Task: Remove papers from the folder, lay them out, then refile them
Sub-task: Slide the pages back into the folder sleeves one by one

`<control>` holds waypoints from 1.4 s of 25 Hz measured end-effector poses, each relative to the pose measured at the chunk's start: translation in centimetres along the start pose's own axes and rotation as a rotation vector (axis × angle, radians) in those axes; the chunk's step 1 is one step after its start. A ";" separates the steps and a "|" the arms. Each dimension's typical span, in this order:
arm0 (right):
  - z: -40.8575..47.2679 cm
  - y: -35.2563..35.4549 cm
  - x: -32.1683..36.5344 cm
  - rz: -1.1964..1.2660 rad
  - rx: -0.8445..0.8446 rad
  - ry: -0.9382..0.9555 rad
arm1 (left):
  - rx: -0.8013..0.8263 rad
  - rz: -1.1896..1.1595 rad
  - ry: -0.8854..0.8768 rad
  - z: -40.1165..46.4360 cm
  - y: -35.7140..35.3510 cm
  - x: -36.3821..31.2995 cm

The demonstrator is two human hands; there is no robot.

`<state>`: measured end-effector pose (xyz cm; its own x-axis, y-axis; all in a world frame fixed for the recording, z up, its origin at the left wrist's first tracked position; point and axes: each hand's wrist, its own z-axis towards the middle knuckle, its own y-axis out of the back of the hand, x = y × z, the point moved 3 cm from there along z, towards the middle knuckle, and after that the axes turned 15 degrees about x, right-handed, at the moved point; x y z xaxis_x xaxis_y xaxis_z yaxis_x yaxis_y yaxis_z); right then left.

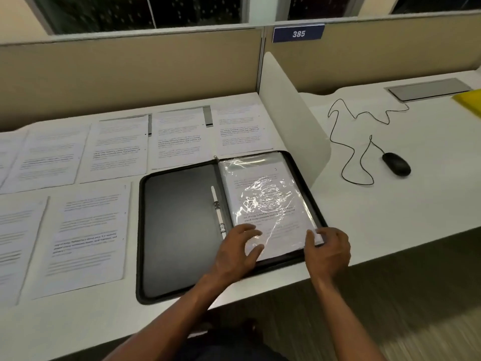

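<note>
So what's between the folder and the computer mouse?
In the head view, a white divider panel stands between the open folder and the black mouse; past it, bare desk.

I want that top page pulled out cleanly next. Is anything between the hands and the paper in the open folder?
Yes: a shiny clear plastic sleeve covers the paper. The left hand rests flat on the sleeve and the right hand grips the stack's near right corner in the folder. Nothing else visible blocks them.
</note>
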<state>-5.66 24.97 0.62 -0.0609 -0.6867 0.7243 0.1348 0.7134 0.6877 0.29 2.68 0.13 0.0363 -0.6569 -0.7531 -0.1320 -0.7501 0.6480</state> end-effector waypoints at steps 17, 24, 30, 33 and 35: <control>-7.7 -4.4 15.0 0.355 0.362 0.758 | -0.214 -0.834 0.244 -2.3 13.1 -3.3; -9.8 -7.7 13.7 0.108 0.628 0.897 | -0.398 -0.778 0.375 -5.3 13.4 1.0; -9.8 -9.5 10.7 -0.092 0.564 0.958 | -0.429 -0.817 0.466 -7.4 14.0 5.0; -9.3 -10.5 12.0 -0.107 0.535 0.975 | -0.399 -0.731 0.466 -7.8 14.8 6.3; -9.5 -11.0 11.8 -0.127 0.522 0.987 | -0.384 -0.674 0.484 -8.2 15.1 7.0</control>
<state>1.56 7.72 1.16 0.7963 -0.4033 0.4508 -0.2617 0.4421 0.8579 6.71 -13.90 5.58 0.4086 0.0343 -0.9121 0.4032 -0.9033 0.1466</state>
